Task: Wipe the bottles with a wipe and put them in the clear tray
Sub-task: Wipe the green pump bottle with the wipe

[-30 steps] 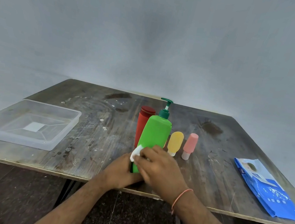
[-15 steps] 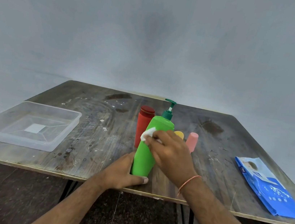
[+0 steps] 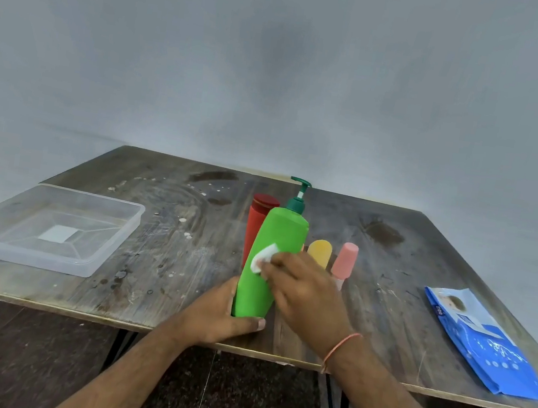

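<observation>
While it sits near the left edge of the worktop (image 3: pixel 156 257), the clear tray (image 3: pixel 46 228) holds no bottles and shows only a pale square patch on its floor. Right of it, toward the middle of the near edge, the left hand (image 3: pixel 221 314) has its grip wrapped around the base of the green pump bottle (image 3: pixel 270 259), thumb lying along the bottom end at the front. This bottle leans slightly, its dark green pump head pointing toward the far edge. Just behind it and partly hidden stands a red bottle (image 3: pixel 259 213) with a darker red cap. Across the green bottle's front face, the right hand (image 3: pixel 303 291) has its grip pinching a small white wipe (image 3: pixel 263 258), fingers curled and pressing the wipe against the plastic about halfway up the body. An orange thread band (image 3: pixel 340 348) circles the right wrist. Immediately right of the green bottle, a small yellow bottle (image 3: pixel 320 252) and a small pink bottle (image 3: pixel 344 261) stand cap-down side by side, their lower parts hidden behind the right hand. Well apart from them, by the right edge and close to the near right corner, lies a blue wipe packet (image 3: pixel 486 345), flat on the stained, scratched wooden surface.
</observation>
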The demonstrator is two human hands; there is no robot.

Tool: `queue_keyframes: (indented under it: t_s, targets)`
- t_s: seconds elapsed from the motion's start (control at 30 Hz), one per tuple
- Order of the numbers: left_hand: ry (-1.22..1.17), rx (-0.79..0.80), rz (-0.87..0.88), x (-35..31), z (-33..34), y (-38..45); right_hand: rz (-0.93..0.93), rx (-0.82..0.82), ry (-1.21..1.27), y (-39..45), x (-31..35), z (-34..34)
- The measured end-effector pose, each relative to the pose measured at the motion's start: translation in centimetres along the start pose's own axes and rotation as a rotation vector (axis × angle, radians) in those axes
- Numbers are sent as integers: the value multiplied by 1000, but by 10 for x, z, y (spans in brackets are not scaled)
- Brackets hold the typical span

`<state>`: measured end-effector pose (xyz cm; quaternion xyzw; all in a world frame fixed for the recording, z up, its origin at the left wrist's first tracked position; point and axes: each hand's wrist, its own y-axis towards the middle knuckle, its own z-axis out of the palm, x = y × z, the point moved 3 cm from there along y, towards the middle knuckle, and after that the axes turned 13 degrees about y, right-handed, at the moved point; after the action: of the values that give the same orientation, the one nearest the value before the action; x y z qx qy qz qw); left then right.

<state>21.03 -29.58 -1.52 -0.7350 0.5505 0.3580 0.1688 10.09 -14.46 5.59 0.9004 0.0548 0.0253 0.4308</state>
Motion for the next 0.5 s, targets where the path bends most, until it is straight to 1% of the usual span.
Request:
queue_keyframes:
  t_s: [0.13, 0.27, 0.37, 0.5]
  targets:
    - [-155, -26, 73, -4, -1, 0, -71, 139, 95, -29, 16, 16]
    - [-259, -8, 122, -7, -2, -1, -104, 156, 84, -28, 16, 13]
    - [-275, -19, 66, -3, -4, -3, -72, 107, 45, -13, 7, 4]
    - [-189, 15, 10, 2, -4, -5, 15, -53, -10, 16, -12, -13]
